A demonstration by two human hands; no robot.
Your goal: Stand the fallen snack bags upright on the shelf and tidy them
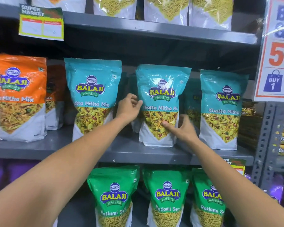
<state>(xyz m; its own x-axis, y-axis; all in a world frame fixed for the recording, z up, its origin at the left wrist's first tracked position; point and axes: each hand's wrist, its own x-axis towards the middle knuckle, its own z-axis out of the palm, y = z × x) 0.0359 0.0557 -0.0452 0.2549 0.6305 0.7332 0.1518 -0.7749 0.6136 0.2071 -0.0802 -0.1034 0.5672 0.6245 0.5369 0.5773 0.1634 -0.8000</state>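
Three teal Khatta Mitha Mix bags stand upright in a row on the grey middle shelf. The middle teal bag stands between my hands. My left hand grips its left edge with curled fingers. My right hand holds its lower right side, thumb pressed on the front. The left teal bag and the right teal bag stand untouched on either side. More teal bags show dimly behind the front row.
An orange Mitha Mix bag stands at the far left with another behind it. Green Ratlami Sev bags fill the shelf below. Pale sev bags line the shelf above. A promotion sign hangs at the right beside a slotted upright.
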